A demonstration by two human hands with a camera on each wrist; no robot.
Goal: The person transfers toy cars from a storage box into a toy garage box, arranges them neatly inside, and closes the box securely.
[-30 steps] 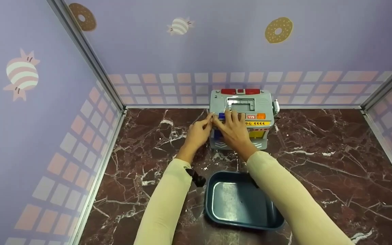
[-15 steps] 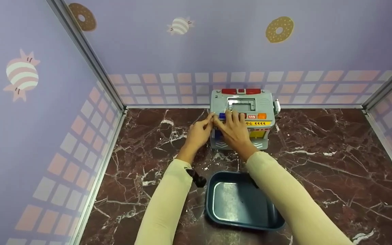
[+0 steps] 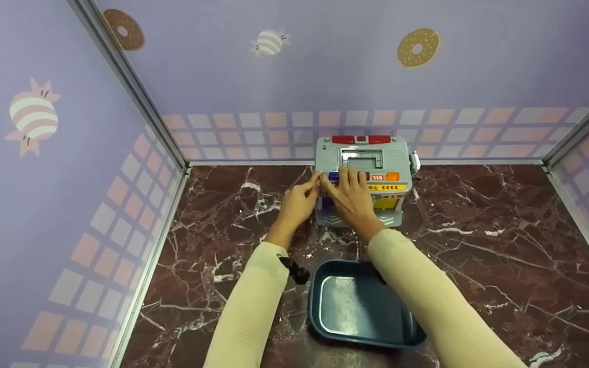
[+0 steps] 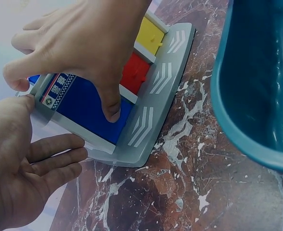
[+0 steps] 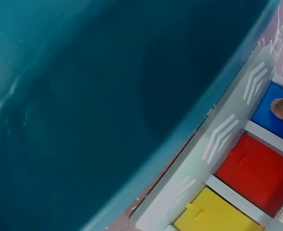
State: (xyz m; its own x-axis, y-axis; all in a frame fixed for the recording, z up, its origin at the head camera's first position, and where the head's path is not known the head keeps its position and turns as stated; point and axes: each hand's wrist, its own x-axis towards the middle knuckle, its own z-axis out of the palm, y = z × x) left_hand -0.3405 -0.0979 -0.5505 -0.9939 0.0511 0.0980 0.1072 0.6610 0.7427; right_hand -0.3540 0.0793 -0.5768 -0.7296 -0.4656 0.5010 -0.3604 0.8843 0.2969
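Observation:
A grey toy garage with red, blue and orange lights on its roof stands against the back wall. Its front has a blue door, a red door and a yellow door, all shut. My right hand holds the roof's left front part, fingers over the top; the left wrist view shows its thumb on the blue door. At the left side, my left hand touches the roof corner near the right index fingertip. Its other fingers extend alongside the garage wall in the left wrist view.
A dark teal plastic basin sits on the dark red marbled table, close in front of the garage. Purple panels with sweet and doughnut pictures rise at the back and both sides.
Both hands keep the same places on the toy garage. Only the head view shifts very slightly.

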